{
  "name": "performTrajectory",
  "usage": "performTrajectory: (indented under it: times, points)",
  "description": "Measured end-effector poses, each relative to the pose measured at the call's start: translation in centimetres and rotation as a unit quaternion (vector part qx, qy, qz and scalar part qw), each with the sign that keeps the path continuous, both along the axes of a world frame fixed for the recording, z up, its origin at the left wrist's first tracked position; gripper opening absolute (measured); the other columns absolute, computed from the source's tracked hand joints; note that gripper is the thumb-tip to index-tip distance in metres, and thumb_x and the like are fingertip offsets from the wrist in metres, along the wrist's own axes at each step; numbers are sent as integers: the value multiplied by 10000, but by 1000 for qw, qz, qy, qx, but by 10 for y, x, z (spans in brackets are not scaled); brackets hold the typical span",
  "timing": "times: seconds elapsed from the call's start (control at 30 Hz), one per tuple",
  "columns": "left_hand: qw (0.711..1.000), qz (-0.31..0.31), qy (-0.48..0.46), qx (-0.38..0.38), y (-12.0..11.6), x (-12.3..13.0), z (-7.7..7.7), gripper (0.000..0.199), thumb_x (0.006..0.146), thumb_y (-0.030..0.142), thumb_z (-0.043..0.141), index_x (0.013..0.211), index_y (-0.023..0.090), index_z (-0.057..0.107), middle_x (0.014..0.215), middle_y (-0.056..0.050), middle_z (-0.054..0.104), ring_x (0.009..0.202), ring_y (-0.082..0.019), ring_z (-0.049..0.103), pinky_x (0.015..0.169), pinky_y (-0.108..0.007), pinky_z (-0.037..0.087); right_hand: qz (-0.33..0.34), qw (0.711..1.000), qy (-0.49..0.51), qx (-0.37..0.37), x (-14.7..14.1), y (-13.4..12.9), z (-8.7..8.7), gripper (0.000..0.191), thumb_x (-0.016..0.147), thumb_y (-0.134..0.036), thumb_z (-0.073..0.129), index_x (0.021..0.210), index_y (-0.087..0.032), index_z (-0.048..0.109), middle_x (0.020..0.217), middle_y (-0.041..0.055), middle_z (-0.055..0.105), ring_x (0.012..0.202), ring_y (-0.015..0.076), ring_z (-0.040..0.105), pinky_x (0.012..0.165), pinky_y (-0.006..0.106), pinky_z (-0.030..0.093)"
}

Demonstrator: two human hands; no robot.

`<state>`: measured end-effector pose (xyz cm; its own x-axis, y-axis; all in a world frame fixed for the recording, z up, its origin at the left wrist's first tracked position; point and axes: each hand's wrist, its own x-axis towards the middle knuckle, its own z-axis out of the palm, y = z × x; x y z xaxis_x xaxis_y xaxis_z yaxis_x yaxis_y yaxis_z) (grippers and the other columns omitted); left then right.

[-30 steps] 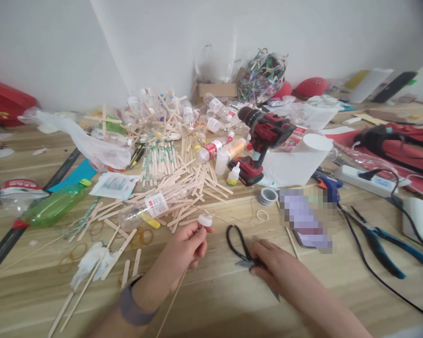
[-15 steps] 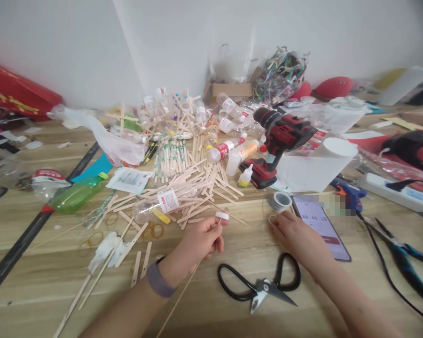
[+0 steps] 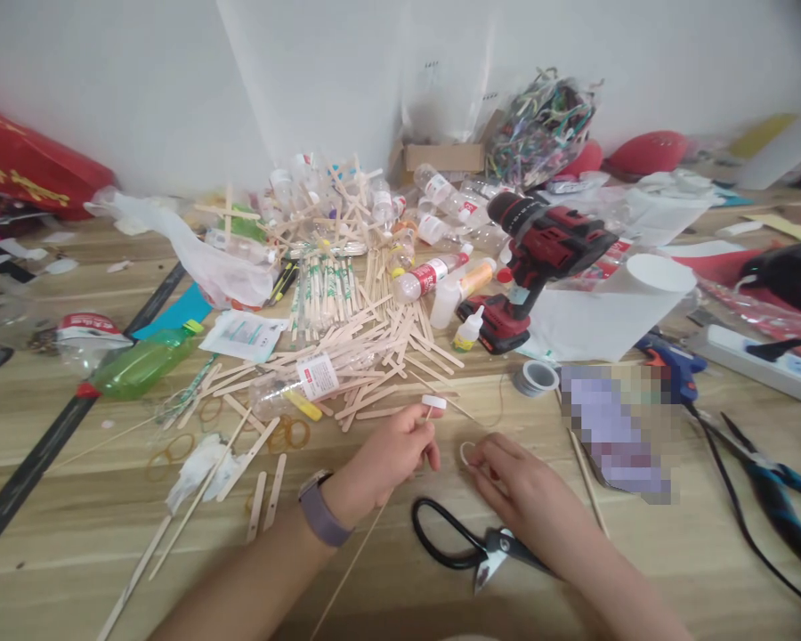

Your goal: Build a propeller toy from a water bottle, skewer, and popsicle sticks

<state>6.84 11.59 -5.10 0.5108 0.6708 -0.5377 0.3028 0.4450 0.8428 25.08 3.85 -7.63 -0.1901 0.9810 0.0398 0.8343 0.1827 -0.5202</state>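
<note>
My left hand [image 3: 400, 450] is closed round a thin wooden skewer [image 3: 357, 563], which slants down toward the bottom edge. On the skewer's upper end, just above my fingertips, sits a white bottle cap [image 3: 433, 402]. A short gap to the right, my right hand [image 3: 507, 476] pinches a small white ring [image 3: 465, 454], perhaps another cap seen from its open side. Black-handled scissors [image 3: 449, 534] lie spread on the table below both hands, and my right forearm hides part of them.
Loose craft sticks [image 3: 374, 378] and plastic bottles [image 3: 313, 378] are heaped ahead. A red cordless drill [image 3: 547, 240] stands behind a roll of tape [image 3: 535, 378]. At right lie a blurred-out phone [image 3: 610, 432], a glue gun [image 3: 674, 361] and pliers [image 3: 771, 494].
My right hand has moved left from beside the tape roll toward my left hand, carrying the white ring. My left hand, with skewer and cap, has shifted slightly right.
</note>
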Motion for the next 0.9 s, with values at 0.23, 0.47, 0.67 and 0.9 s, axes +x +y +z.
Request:
performTrajectory:
  times: [0.23, 0.47, 0.67, 0.9]
  points:
    - [993, -44, -17, 105, -7, 0, 5, 208, 930, 237, 368, 994, 171, 555, 602, 46, 537, 505, -96, 392, 540, -228, 313, -65, 952, 282, -105, -30, 17, 11, 257, 919, -380, 473, 934, -197, 652, 738, 34, 647, 646, 170, 570, 613, 292, 438]
    - [990, -66, -28, 125, -13, 1, 4, 246, 936, 206, 336, 1094, 192, 525, 609, 53, 548, 482, -104, 437, 568, -235, 381, -184, 776, 566, -211, -49, 27, 7, 399, 703, -543, 739, 691, -176, 581, 473, -74, 448, 423, 82, 403, 453, 227, 289]
    - [967, -117, 51, 222, -21, -10, 8, 347, 949, 339, 397, 1226, 210, 562, 824, -45, 685, 724, -200, 621, 686, -308, 445, -232, 763, 576, -178, -35, 38, 12, 365, 681, -489, 768, 726, -171, 594, 482, -71, 478, 413, 62, 361, 418, 195, 293]
    - [786, -68, 313, 529, 8, -53, 29, 344, 952, 323, 458, 1192, 128, 607, 1132, -168, 659, 1093, -320, 553, 977, -466, 388, -235, 794, 543, -137, -20, 51, 6, 369, 653, -512, 757, 736, -178, 623, 691, 20, 631, 537, 113, 560, 446, 217, 450]
